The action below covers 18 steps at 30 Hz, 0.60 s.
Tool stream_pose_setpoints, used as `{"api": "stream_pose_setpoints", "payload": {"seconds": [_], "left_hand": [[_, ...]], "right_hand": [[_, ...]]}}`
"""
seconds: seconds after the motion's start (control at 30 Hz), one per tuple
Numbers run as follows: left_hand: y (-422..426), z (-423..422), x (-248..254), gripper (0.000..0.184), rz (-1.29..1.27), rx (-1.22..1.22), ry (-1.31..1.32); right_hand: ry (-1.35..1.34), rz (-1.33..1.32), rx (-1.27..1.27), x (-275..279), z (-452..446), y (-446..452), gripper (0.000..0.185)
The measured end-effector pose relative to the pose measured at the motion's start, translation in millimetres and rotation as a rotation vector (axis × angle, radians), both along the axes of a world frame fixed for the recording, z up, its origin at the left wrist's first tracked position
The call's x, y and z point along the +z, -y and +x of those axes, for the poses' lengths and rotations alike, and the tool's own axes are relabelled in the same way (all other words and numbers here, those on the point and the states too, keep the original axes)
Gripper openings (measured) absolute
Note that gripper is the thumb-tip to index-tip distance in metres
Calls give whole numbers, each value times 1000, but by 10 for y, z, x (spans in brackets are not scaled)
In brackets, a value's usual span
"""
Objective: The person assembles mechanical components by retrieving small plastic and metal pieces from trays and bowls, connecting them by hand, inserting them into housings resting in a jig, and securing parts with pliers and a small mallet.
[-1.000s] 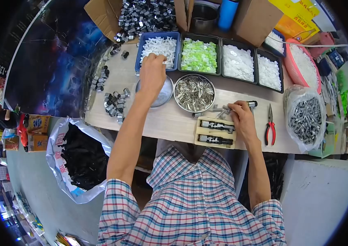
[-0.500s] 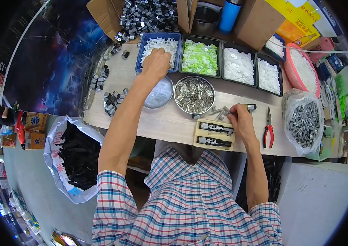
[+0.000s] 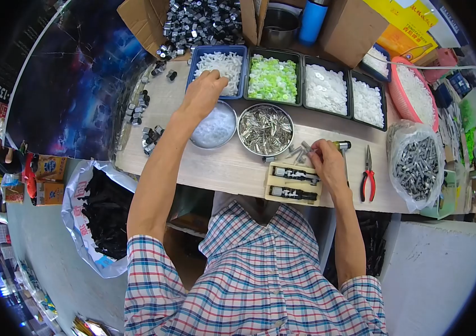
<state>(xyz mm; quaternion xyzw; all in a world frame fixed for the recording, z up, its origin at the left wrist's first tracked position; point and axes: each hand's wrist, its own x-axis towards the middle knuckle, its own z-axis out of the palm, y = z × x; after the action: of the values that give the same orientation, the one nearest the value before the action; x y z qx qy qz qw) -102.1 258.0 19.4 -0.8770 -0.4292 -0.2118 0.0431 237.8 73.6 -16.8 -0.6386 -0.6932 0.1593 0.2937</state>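
My left hand [image 3: 204,92] is over the front left part of a blue tray [image 3: 244,75] of small white plastic pieces [image 3: 221,64]. Its fingers are curled together, and what they may hold is hidden. On the right, my right hand [image 3: 328,165] is closed beside a few small grey pieces [image 3: 296,151], its fingertips out of clear sight. Just left of its wrist lies a cream fixture [image 3: 268,182] with two black-and-metal assemblies [image 3: 293,194] in its slots. A tool with a metal head [image 3: 343,145] is partly hidden behind the right hand.
A bowl of metal pins [image 3: 266,130] stands beside a dish of whitish contents [image 3: 214,127]. Black trays hold green pieces [image 3: 273,78] and white pieces [image 3: 326,89]. Red-handled pliers [image 3: 368,182] and a bag of grey parts [image 3: 416,168] are at right; loose metal parts [image 3: 151,139] at left.
My left hand has drawn back a little from the white pieces, toward the tray's front left edge. My right hand has shifted slightly up and left by the grey pieces.
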Motion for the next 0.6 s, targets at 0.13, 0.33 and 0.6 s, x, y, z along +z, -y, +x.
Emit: {"api": "stream_pose_setpoints", "payload": {"seconds": [0.13, 0.33, 0.6], "left_hand": [[-14, -127, -39, 16, -24, -47, 36], [-68, -158, -29, 9, -105, -68, 74], [-28, -155, -84, 6, -57, 12, 288]], "right_hand": [[25, -2, -15, -110, 25, -37, 16], [-8, -26, -8, -94, 39, -42, 15], [54, -85, -36, -10, -18, -58, 19]]}}
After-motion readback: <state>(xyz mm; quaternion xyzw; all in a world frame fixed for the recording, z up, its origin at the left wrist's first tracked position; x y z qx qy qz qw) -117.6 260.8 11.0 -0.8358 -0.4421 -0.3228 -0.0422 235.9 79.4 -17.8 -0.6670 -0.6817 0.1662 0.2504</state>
